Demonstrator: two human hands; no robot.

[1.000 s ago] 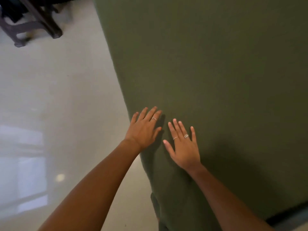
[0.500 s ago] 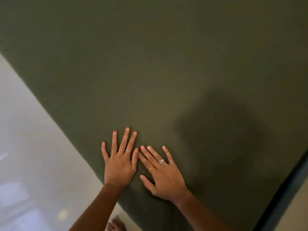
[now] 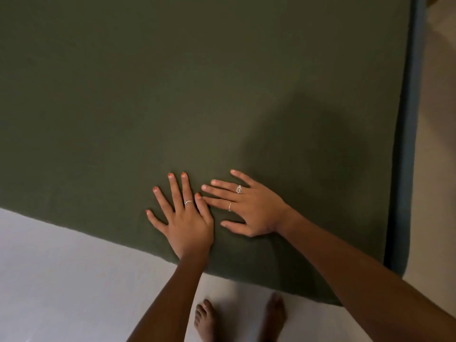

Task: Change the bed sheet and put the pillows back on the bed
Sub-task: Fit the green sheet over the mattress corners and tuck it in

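Smoothing the green bed sheet with left hand and right hand spread flat, gripping nothing; fabric looks thin, soft, probably light, so pinch at the hem.

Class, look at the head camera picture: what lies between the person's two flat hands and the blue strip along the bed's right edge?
Only bare green sheet, smooth and shadowed, separates the left hand and right hand from the blue strip.

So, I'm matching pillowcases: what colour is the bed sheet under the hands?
Plain dark olive green bed sheet, no pattern; the head view shows it.
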